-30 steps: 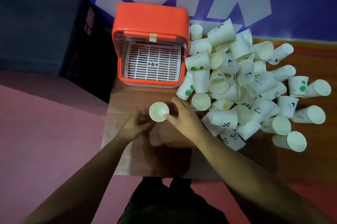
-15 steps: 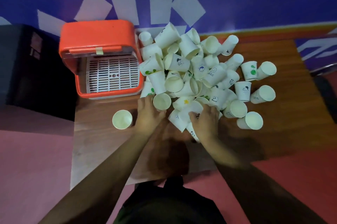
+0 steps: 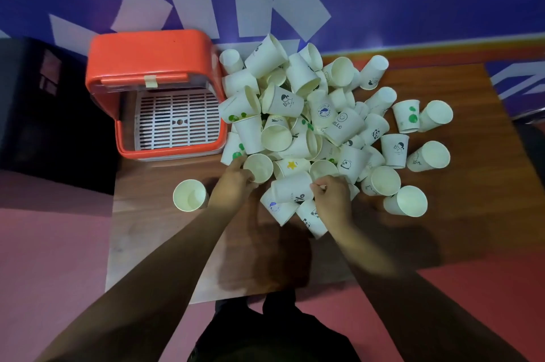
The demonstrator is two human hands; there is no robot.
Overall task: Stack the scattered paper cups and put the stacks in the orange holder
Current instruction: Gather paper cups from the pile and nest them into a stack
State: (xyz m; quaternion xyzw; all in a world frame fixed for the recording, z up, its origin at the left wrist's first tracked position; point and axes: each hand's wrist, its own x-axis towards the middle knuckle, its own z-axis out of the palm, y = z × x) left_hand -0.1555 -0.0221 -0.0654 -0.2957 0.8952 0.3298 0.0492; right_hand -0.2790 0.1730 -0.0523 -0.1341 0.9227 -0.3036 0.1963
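Note:
A big heap of white paper cups (image 3: 318, 119) covers the back middle of the wooden table (image 3: 472, 214). The orange holder (image 3: 153, 66) stands at the back left, its white slatted tray (image 3: 177, 119) bare. One cup (image 3: 189, 195) stands upright alone at the front left. My left hand (image 3: 234, 184) grips an upright cup (image 3: 259, 167) at the heap's near edge. My right hand (image 3: 333, 199) pinches the rim of a cup lying on its side with a % mark (image 3: 290, 188).
Several loose cups lie to the right of the heap, such as one (image 3: 408, 201) near the front right. A dark cabinet (image 3: 35, 102) stands left of the table. The blue and white wall is close behind. The floor around is pink.
A second ago both hands were around the lone upright cup. They have left it standing and moved right into the heap, each taking hold of a cup. The view swung right.

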